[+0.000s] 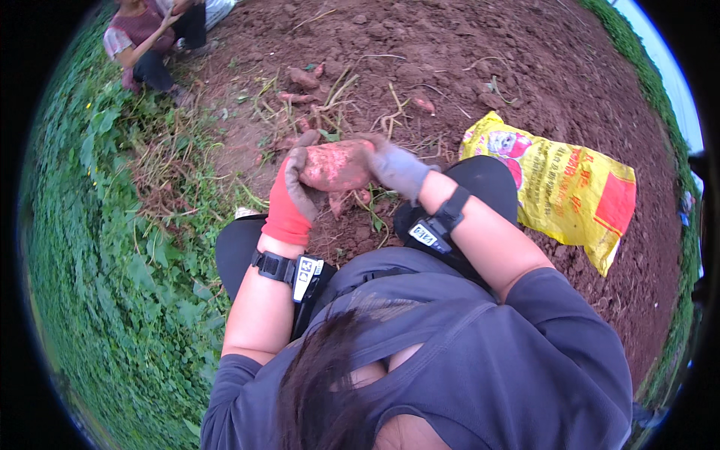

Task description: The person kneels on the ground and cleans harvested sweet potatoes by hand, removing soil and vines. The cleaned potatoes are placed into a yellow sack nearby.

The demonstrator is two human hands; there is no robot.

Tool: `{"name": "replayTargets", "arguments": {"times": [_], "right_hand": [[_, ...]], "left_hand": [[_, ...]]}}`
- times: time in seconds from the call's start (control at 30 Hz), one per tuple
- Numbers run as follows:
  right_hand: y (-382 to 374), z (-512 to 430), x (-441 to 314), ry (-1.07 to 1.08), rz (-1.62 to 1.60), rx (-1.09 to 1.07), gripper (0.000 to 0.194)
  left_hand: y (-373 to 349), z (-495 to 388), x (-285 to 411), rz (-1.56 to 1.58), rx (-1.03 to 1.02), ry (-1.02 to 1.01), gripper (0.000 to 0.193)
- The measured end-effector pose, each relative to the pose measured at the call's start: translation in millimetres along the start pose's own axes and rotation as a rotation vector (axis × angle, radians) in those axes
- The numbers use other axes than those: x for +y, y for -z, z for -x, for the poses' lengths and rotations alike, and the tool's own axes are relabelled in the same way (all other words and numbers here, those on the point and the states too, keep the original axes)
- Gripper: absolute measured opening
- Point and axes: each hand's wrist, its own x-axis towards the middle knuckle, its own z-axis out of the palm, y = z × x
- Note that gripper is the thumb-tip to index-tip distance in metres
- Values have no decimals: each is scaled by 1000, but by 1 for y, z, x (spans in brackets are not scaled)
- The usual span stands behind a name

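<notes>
A large reddish sweet potato (pixel 336 167), patched with soil, is held up in front of my knees. My left hand (pixel 292 188), in a red glove with a dirty grey palm, grips its left end. At its right end is my right hand (pixel 396 163), in a pale grey, soiled glove; its fingers are blurred but lie against the root. Below the held root, smaller sweet potatoes (pixel 336 203) rest on the soil. Further out, more sweet potatoes (pixel 304 77) lie among cut vine stems (pixel 337 93).
A printed yellow woven sack (pixel 562 185) lies on the soil at my right. Leafy green vines (pixel 140 264) cover the ground to my left, with a pile of pulled stems (pixel 166 174). Another person (pixel 152 45) crouches at the far left near a whitish sack (pixel 218 11).
</notes>
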Motion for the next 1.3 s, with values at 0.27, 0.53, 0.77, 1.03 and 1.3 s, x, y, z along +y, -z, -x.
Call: {"name": "replayTargets", "arguments": {"times": [0.27, 0.53, 0.77, 1.03, 1.3], "right_hand": [[-13, 23, -30, 1, -428, 252, 78], [174, 124, -35, 395, -72, 995, 61], [372, 382, -38, 315, 165, 2136, 48], [426, 452, 108, -611, -87, 928, 50], [413, 435, 129, -683, -34, 1176, 48]], "left_hand": [[-3, -2, 6, -277, 215, 135, 66], [10, -15, 20, -98, 267, 184, 73], [14, -21, 9, -139, 155, 245, 67], [12, -27, -13, -226, 187, 316, 68], [16, -22, -16, -205, 205, 328, 69]]}}
